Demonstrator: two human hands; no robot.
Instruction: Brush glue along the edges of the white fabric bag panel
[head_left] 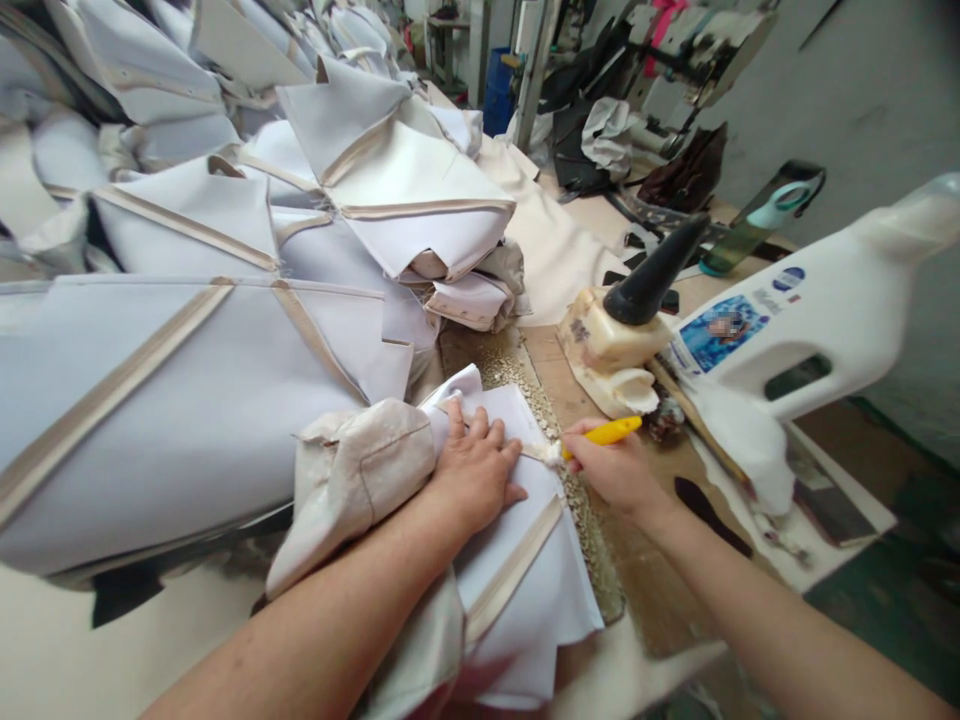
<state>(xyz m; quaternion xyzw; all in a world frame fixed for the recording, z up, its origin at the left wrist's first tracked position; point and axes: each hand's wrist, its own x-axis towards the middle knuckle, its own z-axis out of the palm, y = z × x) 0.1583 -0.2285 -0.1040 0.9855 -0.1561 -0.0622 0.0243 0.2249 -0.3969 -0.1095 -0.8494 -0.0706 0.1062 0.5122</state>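
Note:
My left hand (477, 468) lies flat with its fingers spread on a white sewn panel (525, 560) that has beige tape strips. A crumpled greyish cloth part (367, 462) bunches beside my left wrist. My right hand (611, 468) is closed around a small brush (613, 431) with a yellow handle. Its whitish tip touches or nearly touches the panel's right edge, on a strip close to my left fingertips. Under that edge runs a board (592, 540) crusted with dried, lumpy residue.
Stacked white sewn pieces (172, 370) fill the left side and back. On the right stand a cut-open container with a black cone (660, 275), a large white jug (832, 300) and a green bottle (739, 240). A sewing machine (690, 50) is behind them.

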